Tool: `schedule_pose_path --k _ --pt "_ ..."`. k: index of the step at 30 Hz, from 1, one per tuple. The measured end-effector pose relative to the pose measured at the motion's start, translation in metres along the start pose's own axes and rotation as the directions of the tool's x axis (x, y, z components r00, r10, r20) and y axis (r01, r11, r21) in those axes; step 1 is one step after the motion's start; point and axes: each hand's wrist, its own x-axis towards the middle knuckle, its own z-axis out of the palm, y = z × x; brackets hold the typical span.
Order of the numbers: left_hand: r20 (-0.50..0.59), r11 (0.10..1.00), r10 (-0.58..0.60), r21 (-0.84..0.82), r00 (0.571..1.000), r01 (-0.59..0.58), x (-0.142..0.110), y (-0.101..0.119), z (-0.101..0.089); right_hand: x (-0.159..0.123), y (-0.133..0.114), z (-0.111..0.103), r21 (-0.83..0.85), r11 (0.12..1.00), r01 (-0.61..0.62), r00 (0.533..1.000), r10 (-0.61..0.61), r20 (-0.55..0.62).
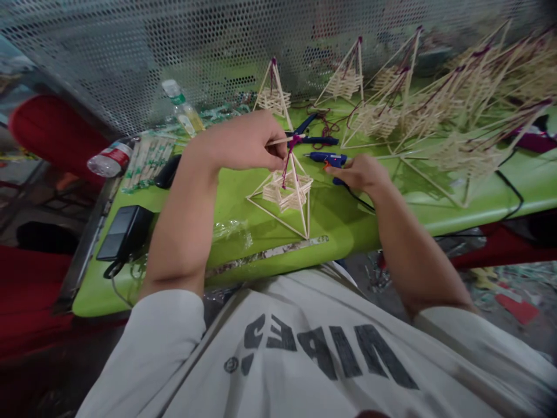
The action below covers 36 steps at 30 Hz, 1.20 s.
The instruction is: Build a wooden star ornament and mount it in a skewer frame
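My left hand (248, 141) is closed at the top of a small pyramid frame of thin wooden sticks (301, 203). Its fingers pinch a short wooden stick (281, 141) beside the purple string knot (296, 140) at the peak. From that string hangs a stacked-stick basket (278, 190) inside the frame, which stands on the green table (235, 200). My right hand (363, 174) grips a blue glue gun (324, 158) with an orange trigger, its nozzle turned left toward the frame. Part of the gun's handle is hidden by my fingers.
Blue-handled pliers (311, 139) lie behind the frame, near loose purple string (326, 123). Several similar stick pyramids (418, 110) crowd the right and back. Leftward are bottles (185, 107), bundled sticks (150, 157) and a black adapter (126, 232). A perforated metal panel (209, 52) borders the back.
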Motion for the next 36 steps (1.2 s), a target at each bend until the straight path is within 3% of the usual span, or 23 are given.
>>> schedule_pose_path --k 4,10,14,18,23,26,30,33,36 --pt "-0.014 1.000 0.011 -0.006 1.000 -0.011 -0.003 0.001 -0.001 0.011 -0.004 0.004 0.068 0.995 -0.073 0.997 0.072 0.019" --pt "0.028 1.000 -0.002 0.007 1.000 0.002 -0.010 0.004 -0.006 -0.008 0.009 -0.006 0.447 0.892 -0.060 0.997 0.031 0.071" --pt "0.022 0.997 -0.044 0.058 0.999 0.043 -0.014 0.003 -0.010 -0.032 0.004 -0.015 0.641 0.767 0.036 0.997 -0.069 0.025" --pt "-0.007 0.988 -0.081 0.133 0.997 0.082 -0.025 0.006 -0.016 -0.043 -0.014 -0.029 0.722 0.662 0.203 0.974 -0.209 -0.082" --pt "-0.091 0.988 -0.100 0.111 0.991 0.110 -0.039 0.008 -0.024 -0.023 -0.042 -0.068 0.727 0.619 0.297 0.923 -0.381 -0.053" --pt "-0.124 0.983 -0.101 0.142 0.987 0.119 -0.045 0.008 -0.027 -0.001 -0.054 -0.083 0.721 0.574 0.388 0.875 -0.474 -0.093" --pt "-0.141 0.986 -0.031 0.157 0.990 0.053 -0.048 0.006 -0.027 0.020 -0.051 -0.075 0.801 0.420 0.426 0.853 -0.481 -0.201" --pt "-0.128 0.990 -0.012 0.139 0.992 0.029 -0.048 0.000 -0.028 0.019 -0.037 -0.061 0.802 0.423 0.422 0.849 -0.495 -0.185" --pt "-0.178 0.985 0.042 0.170 0.983 -0.011 -0.051 -0.010 -0.030 0.010 -0.027 -0.057 0.837 0.351 0.419 0.851 -0.474 -0.227"
